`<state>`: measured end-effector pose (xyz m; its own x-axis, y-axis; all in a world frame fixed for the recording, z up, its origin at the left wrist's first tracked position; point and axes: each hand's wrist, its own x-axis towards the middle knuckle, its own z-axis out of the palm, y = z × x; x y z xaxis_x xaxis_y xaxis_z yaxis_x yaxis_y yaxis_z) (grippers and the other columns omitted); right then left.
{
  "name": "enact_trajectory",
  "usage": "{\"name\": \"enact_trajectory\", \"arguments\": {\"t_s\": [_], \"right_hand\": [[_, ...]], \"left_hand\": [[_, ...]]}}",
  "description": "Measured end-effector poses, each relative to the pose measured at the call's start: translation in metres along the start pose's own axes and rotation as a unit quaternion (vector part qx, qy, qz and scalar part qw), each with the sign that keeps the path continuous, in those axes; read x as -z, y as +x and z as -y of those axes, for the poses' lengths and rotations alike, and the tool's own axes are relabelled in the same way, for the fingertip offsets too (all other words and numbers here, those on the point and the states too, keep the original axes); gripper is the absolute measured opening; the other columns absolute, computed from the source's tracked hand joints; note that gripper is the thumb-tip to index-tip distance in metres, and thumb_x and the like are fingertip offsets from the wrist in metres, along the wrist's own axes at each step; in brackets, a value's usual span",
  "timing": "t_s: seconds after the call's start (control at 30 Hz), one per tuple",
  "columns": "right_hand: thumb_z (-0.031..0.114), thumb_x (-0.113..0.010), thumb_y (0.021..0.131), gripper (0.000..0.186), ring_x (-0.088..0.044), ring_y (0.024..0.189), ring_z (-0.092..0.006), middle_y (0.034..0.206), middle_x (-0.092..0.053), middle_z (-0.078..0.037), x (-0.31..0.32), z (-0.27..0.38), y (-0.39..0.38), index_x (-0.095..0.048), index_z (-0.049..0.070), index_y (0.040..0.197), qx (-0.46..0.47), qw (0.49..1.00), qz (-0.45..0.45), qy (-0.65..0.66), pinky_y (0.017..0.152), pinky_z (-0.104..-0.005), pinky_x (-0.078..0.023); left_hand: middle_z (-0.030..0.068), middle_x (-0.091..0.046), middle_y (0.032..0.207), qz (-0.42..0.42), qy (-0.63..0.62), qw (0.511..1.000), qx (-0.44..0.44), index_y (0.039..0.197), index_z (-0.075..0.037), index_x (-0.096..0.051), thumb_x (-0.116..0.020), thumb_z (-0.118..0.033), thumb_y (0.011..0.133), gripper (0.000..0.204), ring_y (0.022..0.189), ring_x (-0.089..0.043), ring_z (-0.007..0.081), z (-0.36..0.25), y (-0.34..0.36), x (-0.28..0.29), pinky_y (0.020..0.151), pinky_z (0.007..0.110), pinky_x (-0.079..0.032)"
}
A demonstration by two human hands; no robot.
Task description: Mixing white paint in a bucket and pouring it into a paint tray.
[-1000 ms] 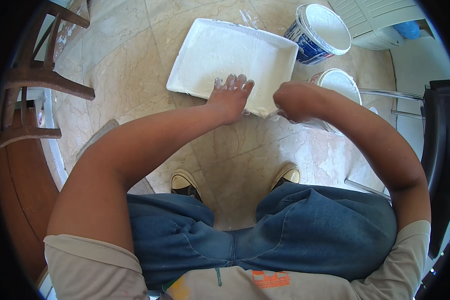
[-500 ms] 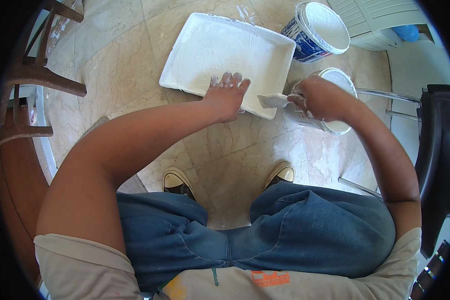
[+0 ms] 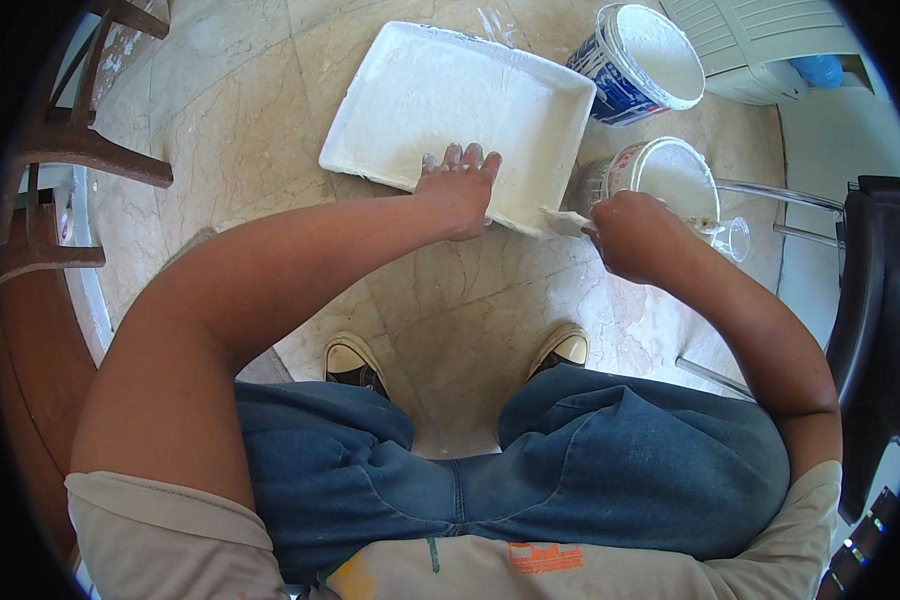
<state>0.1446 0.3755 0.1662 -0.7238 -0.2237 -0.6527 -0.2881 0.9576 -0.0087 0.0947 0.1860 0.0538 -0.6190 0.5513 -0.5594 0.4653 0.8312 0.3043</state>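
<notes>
My left hand (image 3: 455,192) is open, its paint-smeared fingers spread over the near rim of a large white paint tray (image 3: 430,90). White paint coats the inside of the tray. In my right hand (image 3: 627,235) is a putty knife (image 3: 566,222), its flat, flared blade covered in white. The blade points left at the tray's near right corner; whether it touches the rim I cannot tell. Just beyond my right hand stands a white bucket (image 3: 692,180), partly hidden by that hand.
Behind that bucket stands a blue-and-white paint bucket (image 3: 625,85). A clear plastic cup (image 3: 735,240) lies by the near bucket. A black chair (image 3: 875,300) with metal legs is at the right; brown wooden furniture legs (image 3: 100,160) are at the left. My shoes (image 3: 565,348) rest on the tiled floor.
My right hand has drawn toward me, and the putty knife's blade has shifted right, from inside the tray to its near right corner. More of the near bucket shows. My left hand stays almost still.
</notes>
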Motion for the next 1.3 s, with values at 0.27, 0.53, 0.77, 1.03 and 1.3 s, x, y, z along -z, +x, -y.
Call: {"name": "enact_trajectory", "arguments": {"t_s": [0.27,0.53,0.77,1.03,1.3], "right_hand": [[0.02,-0.056,0.091,0.023,-0.063,0.065,-0.0359,0.075,-0.064,-0.021,0.005,-0.004,-0.004,-0.067,0.0,0.093,0.007,0.995,-0.08,0.063,0.06,-0.043,-0.051],[0.003,-0.053,0.081,0.013,-0.066,0.068,-0.0334,0.071,-0.064,-0.02,-0.033,-0.007,-0.011,-0.065,-0.001,0.083,0.059,0.993,-0.083,-0.067,0.061,-0.043,-0.052],[-0.001,-0.054,0.075,0.012,-0.066,0.067,-0.0345,0.069,-0.063,-0.02,-0.034,-0.008,-0.01,-0.065,-0.001,0.078,0.064,0.991,-0.095,-0.061,0.06,-0.0428,-0.053],[-0.001,-0.056,0.072,0.01,-0.066,0.066,-0.0332,0.068,-0.063,-0.019,-0.039,-0.008,-0.007,-0.066,-0.001,0.074,0.073,0.989,-0.113,-0.065,0.059,-0.0417,-0.053],[-0.001,-0.056,0.071,0.012,-0.066,0.068,-0.0323,0.072,-0.064,-0.019,-0.03,-0.001,-0.005,-0.067,0.0,0.073,0.082,0.988,-0.11,-0.072,0.06,-0.0407,-0.053]], "left_hand": [[0.0174,-0.028,0.144,0.0,-0.002,1.0,-0.002,0.142,-0.007,-0.021,-0.067,-0.026,0.082,0.078,0.138,-0.022,0.0379,0.0,0.0,0.001,0.109,0.056,-0.024],[0.0186,-0.028,0.143,-0.004,0.006,1.0,0.002,0.142,-0.006,-0.021,-0.069,-0.03,0.08,0.081,0.136,-0.025,0.0398,0.002,0.004,0.0,0.106,0.057,-0.026],[0.0182,-0.03,0.141,0.022,-0.021,0.999,0.028,0.139,-0.007,-0.025,-0.071,-0.032,0.078,0.081,0.136,-0.025,0.0388,0.002,0.005,0.005,0.106,0.057,-0.028],[0.0198,-0.031,0.138,0.001,-0.018,1.0,0.014,0.138,-0.007,-0.023,-0.071,-0.032,0.079,0.081,0.132,-0.029,0.0434,0.001,0.008,0.002,0.102,0.06,-0.029],[0.0184,-0.028,0.143,0.02,-0.008,1.0,0.015,0.142,-0.008,-0.021,-0.072,-0.034,0.077,0.087,0.137,-0.024,0.0397,0.001,0.009,0.004,0.107,0.058,-0.027]]}}
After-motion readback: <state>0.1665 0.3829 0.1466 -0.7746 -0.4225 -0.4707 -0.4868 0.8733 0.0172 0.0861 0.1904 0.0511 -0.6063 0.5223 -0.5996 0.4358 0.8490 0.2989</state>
